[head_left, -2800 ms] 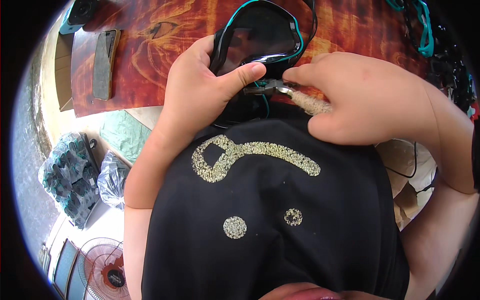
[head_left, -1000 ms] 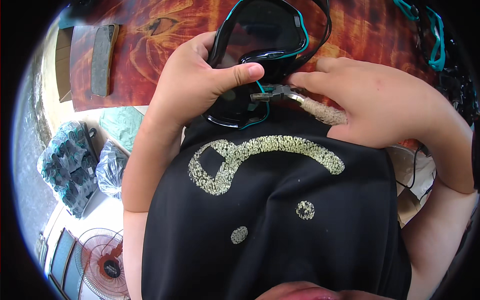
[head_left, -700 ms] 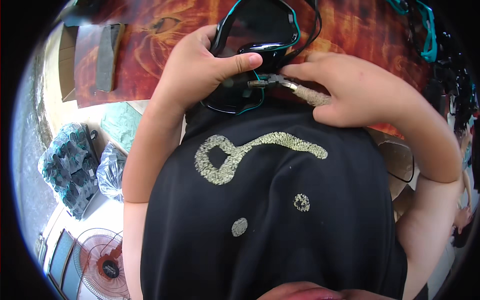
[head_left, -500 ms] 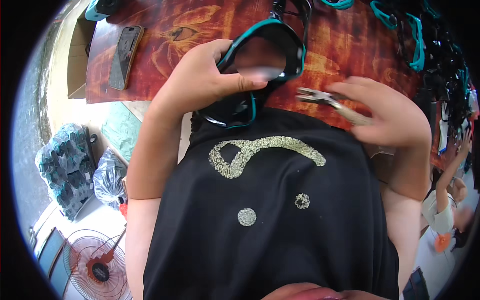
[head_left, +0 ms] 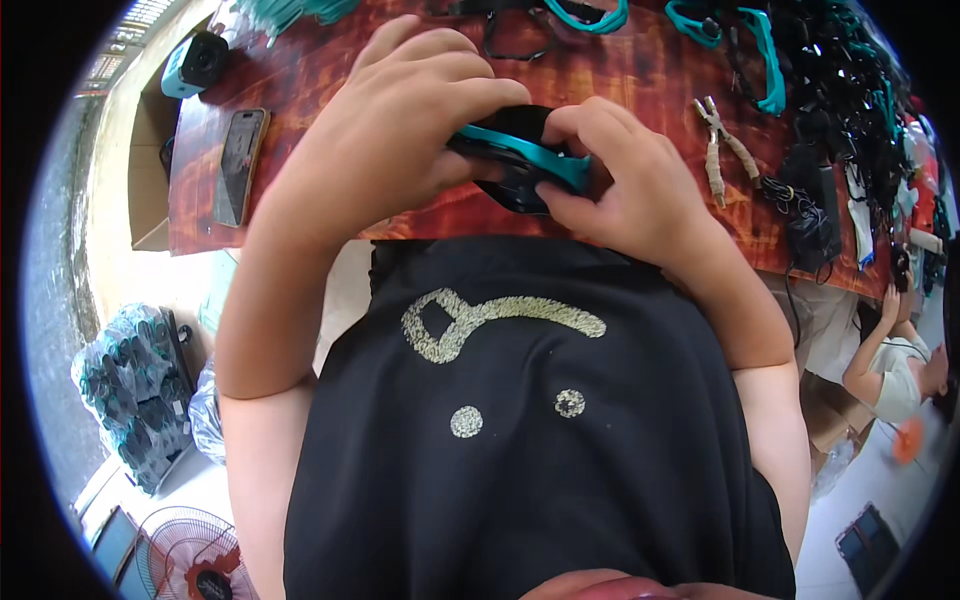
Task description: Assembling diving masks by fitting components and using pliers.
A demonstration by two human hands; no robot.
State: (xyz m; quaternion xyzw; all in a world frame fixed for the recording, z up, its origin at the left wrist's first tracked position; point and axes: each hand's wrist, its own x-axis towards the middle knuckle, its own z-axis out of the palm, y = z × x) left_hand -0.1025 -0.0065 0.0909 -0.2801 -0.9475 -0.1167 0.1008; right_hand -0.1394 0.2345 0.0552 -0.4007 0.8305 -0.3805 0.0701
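Observation:
Above the near edge of the wooden table, both my hands hold a black-and-teal diving mask (head_left: 530, 158), tilted so that its teal frame edge shows. My left hand (head_left: 400, 125) grips its left end, the fingers bent over the far side and the thumb mostly hidden. At the right end, my right hand (head_left: 640, 180) pinches the frame between thumb and fingers. To the right of that hand a pair of pliers (head_left: 722, 150) with wrapped handles lies on the table, jaws toward the far side. Fingers cover much of the mask.
A phone (head_left: 240, 165) and a teal-and-black boxy device (head_left: 194, 65) rest on the table's left. Teal frames (head_left: 765, 60) and black-and-teal parts (head_left: 840, 50) crowd the right. Wrapped bundles (head_left: 135, 390) and a fan (head_left: 195, 560) stand lower left. Another person (head_left: 890, 375) is at far right.
The pliers have left my right hand and now lie on the table. That hand has moved left onto the mask, which is turned and tilted differently.

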